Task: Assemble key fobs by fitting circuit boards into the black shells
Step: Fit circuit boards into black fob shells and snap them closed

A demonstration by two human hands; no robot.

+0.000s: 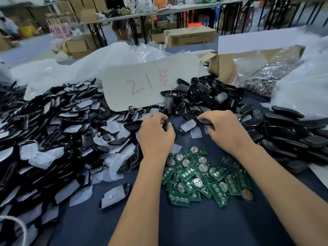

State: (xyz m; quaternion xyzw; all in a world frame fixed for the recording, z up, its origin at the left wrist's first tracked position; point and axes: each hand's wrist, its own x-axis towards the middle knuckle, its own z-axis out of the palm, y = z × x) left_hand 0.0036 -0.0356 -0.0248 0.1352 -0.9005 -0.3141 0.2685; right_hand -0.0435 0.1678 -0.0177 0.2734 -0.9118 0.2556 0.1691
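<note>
My left hand (156, 134) curls round a black shell (167, 126) just beyond the pile of green circuit boards (204, 176). My right hand (223, 128) pinches another black shell part (205, 121) with its fingertips, to the right of a loose shell with a white pad (188, 126). A big heap of black shells with white pads (58, 139) fills the left. More black shells lie at the back (209, 96), and closed black fobs (291, 132) are stacked on the right.
A white sheet with red writing (145, 86) lies behind the hands. At the back right stand a cardboard box (225, 66) and a clear bag of small metal parts (266, 77). One shell with a white pad (114, 196) lies alone on the dark blue cloth (159, 224).
</note>
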